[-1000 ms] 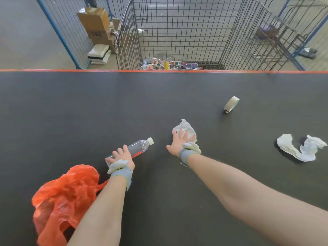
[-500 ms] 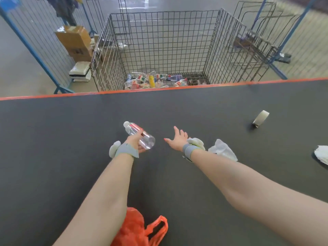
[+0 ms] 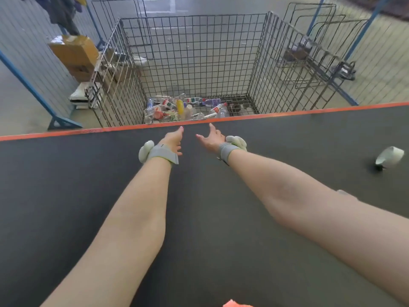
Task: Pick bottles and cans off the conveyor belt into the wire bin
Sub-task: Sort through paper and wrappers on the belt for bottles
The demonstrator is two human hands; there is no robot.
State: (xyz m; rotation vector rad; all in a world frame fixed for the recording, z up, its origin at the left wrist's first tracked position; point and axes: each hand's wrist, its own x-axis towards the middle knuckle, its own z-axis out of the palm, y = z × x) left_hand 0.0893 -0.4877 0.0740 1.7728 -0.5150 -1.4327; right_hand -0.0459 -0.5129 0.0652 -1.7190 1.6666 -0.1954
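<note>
So both hands are stretched out toward 12 o'clock, nearly at the far orange edge of the conveyor belt [image 3: 66, 185]. The left hand [image 3: 173, 140] has its fingers straight and loose with nothing in it, and the right hand [image 3: 211, 138] is splayed wide, palm turned inward, also empty. Each wrist has a grey strap [image 3: 163, 154] with a pale pod on it. The wire bin [image 3: 199, 52] sits right past the belt edge at 12 o'clock, and the bottles and cans [image 3: 183, 108] already collected lie in a loose heap on its floor, mostly toward the near left corner. Judging by the empty hands right at the bin's edge, this looks like the drop-off end of a pick, or the gap between two picks. There's no bottle or can on the part of the belt in view. The only stuff on it is a roll of tape [image 3: 389, 157] out at 3 o'clock, well apart from the hands, and a scrap of orange plastic [image 3: 238, 304] poking in at 6 o'clock, and neither one belongs in the bin. The next move probably calls for pulling both arms back and scanning the belt for a fresh bottle or can, leaving the tape and the plastic alone. A cardboard box [image 3: 75, 52] sits on the floor at about 10 o'clock, outside the bin.
</note>
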